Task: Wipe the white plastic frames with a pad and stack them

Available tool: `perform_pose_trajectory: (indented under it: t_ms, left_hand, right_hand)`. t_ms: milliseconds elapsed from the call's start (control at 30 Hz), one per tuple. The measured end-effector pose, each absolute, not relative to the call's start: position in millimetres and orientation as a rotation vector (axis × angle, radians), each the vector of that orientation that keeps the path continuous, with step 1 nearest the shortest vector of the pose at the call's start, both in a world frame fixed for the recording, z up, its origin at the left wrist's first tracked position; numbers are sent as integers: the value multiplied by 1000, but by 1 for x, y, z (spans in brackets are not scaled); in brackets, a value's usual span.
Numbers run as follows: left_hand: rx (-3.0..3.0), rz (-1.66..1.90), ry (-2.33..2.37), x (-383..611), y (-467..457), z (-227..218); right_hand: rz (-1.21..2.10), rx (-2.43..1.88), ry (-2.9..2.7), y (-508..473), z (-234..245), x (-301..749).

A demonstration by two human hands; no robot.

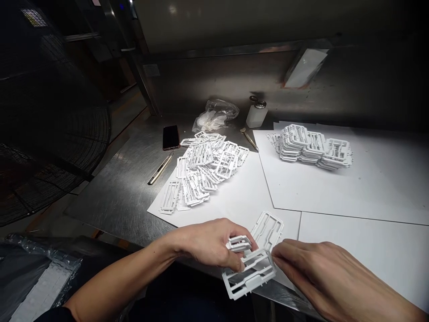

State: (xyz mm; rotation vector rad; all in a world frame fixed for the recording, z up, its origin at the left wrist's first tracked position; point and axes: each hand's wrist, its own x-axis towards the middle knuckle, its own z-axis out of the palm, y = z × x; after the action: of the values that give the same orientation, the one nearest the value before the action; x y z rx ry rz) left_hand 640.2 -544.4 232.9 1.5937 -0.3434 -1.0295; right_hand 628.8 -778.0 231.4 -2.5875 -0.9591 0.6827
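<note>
My left hand point(214, 241) is closed around white plastic frames, one of them a small folded-looking piece point(238, 245) between thumb and fingers. Under its thumb a larger white plastic frame point(254, 281) tilts toward me over the table's front edge. The fingers of my right hand point(311, 268) are pinched together at that frame's right corner. Just behind both hands is another white frame point(275, 237); whether it is held or lies on the paper, I cannot tell. A loose heap of similar frames point(201, 156) covers part of the white sheet ahead of my left hand.
Neater stacks of frames point(296, 143) stand on white sheets point(318, 192) at the right. On the metal table point(110, 197) are a phone point(171, 137), a craft knife point(161, 167), a metal tool point(249, 138), a plastic bag point(217, 116) and a bottle point(257, 115). A fan guard point(80, 129) stands left.
</note>
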Motion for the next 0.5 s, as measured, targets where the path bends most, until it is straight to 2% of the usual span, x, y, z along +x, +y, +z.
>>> perform_pose_trajectory:
  t_ms: [200,367,500]
  left_hand:
    - [1491,-1043,-328,640,-541,225]
    - [1361,-1054,-208,637,-539,213]
    - [1287,-1042,-115,637,-538,209]
  right_hand:
    - [477,-2527,-978,-774,222,622]
    - [493,-2485,-886,-779,214,612]
    - [160,-2552,-585,-786,207,601]
